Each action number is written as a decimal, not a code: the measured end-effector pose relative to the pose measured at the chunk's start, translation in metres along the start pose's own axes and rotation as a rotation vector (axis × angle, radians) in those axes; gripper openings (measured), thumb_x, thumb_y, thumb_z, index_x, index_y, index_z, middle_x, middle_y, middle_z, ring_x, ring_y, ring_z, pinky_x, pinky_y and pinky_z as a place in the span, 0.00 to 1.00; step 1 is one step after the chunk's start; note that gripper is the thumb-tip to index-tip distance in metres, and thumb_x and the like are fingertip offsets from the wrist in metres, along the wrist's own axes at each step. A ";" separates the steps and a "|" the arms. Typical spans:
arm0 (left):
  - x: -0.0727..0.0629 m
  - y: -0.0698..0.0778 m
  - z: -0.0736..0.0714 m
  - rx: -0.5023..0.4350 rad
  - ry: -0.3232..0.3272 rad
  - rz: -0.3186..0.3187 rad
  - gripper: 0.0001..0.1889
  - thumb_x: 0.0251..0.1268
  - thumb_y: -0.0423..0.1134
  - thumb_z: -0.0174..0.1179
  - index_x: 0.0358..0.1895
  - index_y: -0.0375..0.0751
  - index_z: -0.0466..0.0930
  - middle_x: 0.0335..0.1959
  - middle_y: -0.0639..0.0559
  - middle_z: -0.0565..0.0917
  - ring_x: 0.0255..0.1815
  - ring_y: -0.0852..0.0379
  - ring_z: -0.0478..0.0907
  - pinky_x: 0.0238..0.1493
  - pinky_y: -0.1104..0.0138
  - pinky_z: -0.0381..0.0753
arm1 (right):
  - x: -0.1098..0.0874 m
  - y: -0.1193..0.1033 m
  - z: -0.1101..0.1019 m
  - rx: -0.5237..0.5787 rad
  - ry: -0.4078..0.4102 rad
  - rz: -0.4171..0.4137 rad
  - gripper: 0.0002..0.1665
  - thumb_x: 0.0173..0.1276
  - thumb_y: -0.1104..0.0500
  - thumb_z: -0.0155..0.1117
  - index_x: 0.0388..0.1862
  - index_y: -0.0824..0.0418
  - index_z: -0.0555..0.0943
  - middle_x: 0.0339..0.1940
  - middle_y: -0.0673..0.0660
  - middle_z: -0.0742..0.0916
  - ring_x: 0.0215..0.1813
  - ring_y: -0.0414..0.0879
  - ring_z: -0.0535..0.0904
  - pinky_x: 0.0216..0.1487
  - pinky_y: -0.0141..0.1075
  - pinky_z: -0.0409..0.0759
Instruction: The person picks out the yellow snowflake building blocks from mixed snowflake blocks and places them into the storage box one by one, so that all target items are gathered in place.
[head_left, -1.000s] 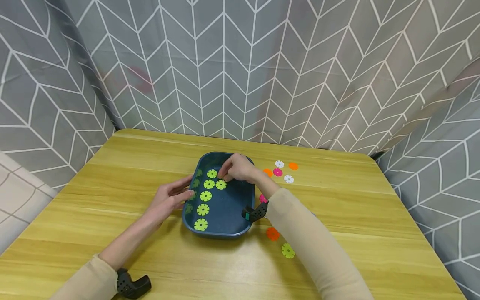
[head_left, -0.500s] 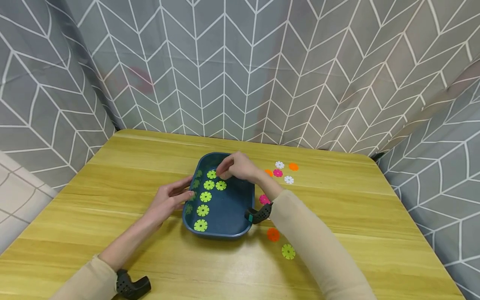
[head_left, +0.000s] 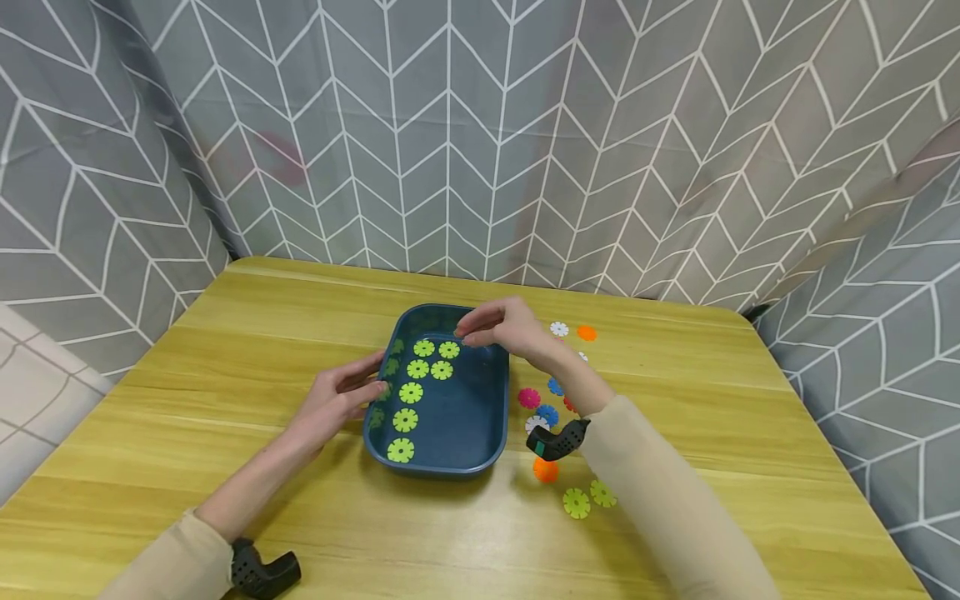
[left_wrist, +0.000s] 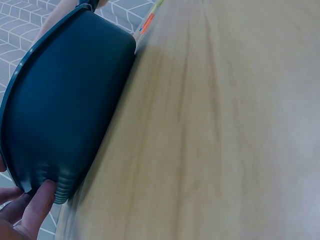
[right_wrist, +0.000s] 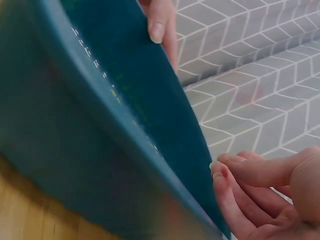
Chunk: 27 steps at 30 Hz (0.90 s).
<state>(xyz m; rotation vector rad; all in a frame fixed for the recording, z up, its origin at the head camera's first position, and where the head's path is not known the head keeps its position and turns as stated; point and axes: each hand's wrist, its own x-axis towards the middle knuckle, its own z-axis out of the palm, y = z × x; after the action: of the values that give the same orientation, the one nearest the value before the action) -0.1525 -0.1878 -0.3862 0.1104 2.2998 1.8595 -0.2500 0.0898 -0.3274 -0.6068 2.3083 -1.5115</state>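
Note:
A dark blue rectangular tray [head_left: 468, 417] stands on the wooden table. Its floor bears a left-hand column of several lime-green notched plastic discs [head_left: 411, 392], with two more green discs [head_left: 449, 349] beside the far end of that column. At the tray's left side, my left hand [head_left: 341, 396] grips the wall, thumb over the rim and fingers outside against its ribbed end [left_wrist: 62, 185]. My right hand [head_left: 510, 327] hovers over the far right corner, fingers loosely bent and thumb near the fingertips. Nothing shows between those fingers in the right wrist view.
Right of the tray lie loose discs: pink [head_left: 529, 398], blue [head_left: 547, 414], white [head_left: 558, 329], orange [head_left: 546, 471] and two green ones [head_left: 577, 503]. My right forearm partly covers this group. A patterned grey curtain [head_left: 480, 150] hangs behind the table.
My right hand has let go of a green disc in the second column and risen rightward towards the tray's far right corner. The left hand keeps its grip.

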 end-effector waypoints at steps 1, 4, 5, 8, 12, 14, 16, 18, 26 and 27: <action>0.000 0.000 0.000 0.005 -0.001 0.000 0.33 0.72 0.41 0.59 0.77 0.40 0.61 0.74 0.36 0.67 0.66 0.37 0.74 0.50 0.60 0.85 | -0.003 0.002 -0.003 0.006 0.014 -0.003 0.13 0.66 0.67 0.68 0.50 0.66 0.86 0.49 0.65 0.89 0.51 0.56 0.86 0.57 0.44 0.83; 0.000 0.000 0.000 0.007 0.005 -0.007 0.32 0.72 0.40 0.58 0.77 0.40 0.61 0.74 0.37 0.67 0.66 0.37 0.74 0.50 0.60 0.85 | -0.013 0.007 -0.011 0.023 0.053 -0.003 0.13 0.67 0.65 0.68 0.50 0.64 0.86 0.48 0.61 0.89 0.51 0.55 0.86 0.58 0.44 0.82; 0.000 0.000 0.000 0.008 0.005 -0.008 0.32 0.72 0.40 0.58 0.77 0.40 0.61 0.74 0.37 0.67 0.66 0.37 0.74 0.51 0.59 0.85 | -0.016 0.009 -0.014 0.036 0.065 0.005 0.13 0.67 0.65 0.68 0.50 0.64 0.86 0.48 0.61 0.89 0.51 0.55 0.86 0.58 0.44 0.82; 0.000 0.001 0.000 0.009 0.008 -0.010 0.33 0.72 0.40 0.58 0.77 0.40 0.61 0.74 0.37 0.67 0.67 0.37 0.73 0.52 0.58 0.84 | -0.027 0.016 -0.020 0.068 0.094 0.026 0.14 0.67 0.65 0.68 0.51 0.64 0.85 0.49 0.63 0.89 0.51 0.52 0.87 0.59 0.42 0.82; 0.000 0.001 0.000 0.011 0.009 -0.008 0.33 0.71 0.40 0.59 0.77 0.41 0.61 0.74 0.37 0.67 0.67 0.37 0.74 0.52 0.57 0.84 | -0.044 0.026 -0.028 0.091 0.138 0.032 0.14 0.68 0.64 0.68 0.52 0.66 0.85 0.50 0.64 0.89 0.53 0.55 0.86 0.57 0.40 0.82; 0.000 0.001 0.000 0.010 0.009 -0.009 0.33 0.71 0.40 0.59 0.77 0.41 0.61 0.74 0.37 0.67 0.67 0.38 0.74 0.52 0.58 0.84 | -0.053 0.030 -0.031 0.074 0.160 0.034 0.15 0.68 0.63 0.69 0.52 0.65 0.85 0.50 0.64 0.89 0.54 0.57 0.85 0.56 0.38 0.83; 0.000 0.001 0.000 0.009 0.009 -0.010 0.33 0.71 0.40 0.59 0.77 0.41 0.61 0.74 0.37 0.67 0.67 0.38 0.74 0.52 0.58 0.84 | -0.062 0.035 -0.035 0.059 0.170 0.034 0.15 0.67 0.62 0.70 0.52 0.64 0.85 0.51 0.65 0.88 0.55 0.58 0.85 0.55 0.37 0.83; 0.001 0.000 -0.001 0.010 0.011 -0.010 0.33 0.71 0.40 0.59 0.77 0.41 0.61 0.74 0.37 0.67 0.67 0.37 0.74 0.52 0.58 0.84 | -0.070 0.039 -0.038 0.052 0.170 0.043 0.15 0.66 0.61 0.71 0.51 0.64 0.85 0.52 0.68 0.87 0.54 0.58 0.85 0.53 0.36 0.84; 0.000 0.000 0.000 0.005 0.010 -0.006 0.33 0.71 0.41 0.60 0.77 0.41 0.61 0.74 0.38 0.67 0.66 0.38 0.74 0.51 0.60 0.85 | -0.098 0.054 -0.051 -0.011 0.085 0.106 0.16 0.64 0.61 0.72 0.50 0.64 0.86 0.50 0.68 0.88 0.52 0.60 0.86 0.51 0.43 0.85; 0.000 0.000 0.000 0.004 0.010 -0.006 0.33 0.71 0.41 0.60 0.77 0.41 0.62 0.74 0.38 0.67 0.66 0.38 0.74 0.51 0.60 0.85 | -0.102 0.056 -0.053 -0.015 0.071 0.111 0.16 0.64 0.61 0.72 0.50 0.64 0.86 0.50 0.67 0.88 0.52 0.60 0.86 0.51 0.44 0.85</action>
<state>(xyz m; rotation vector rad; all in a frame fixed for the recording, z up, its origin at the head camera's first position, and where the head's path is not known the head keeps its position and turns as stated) -0.1529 -0.1879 -0.3860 0.0946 2.3083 1.8565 -0.1973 0.2031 -0.3547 -0.4274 2.3657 -1.4884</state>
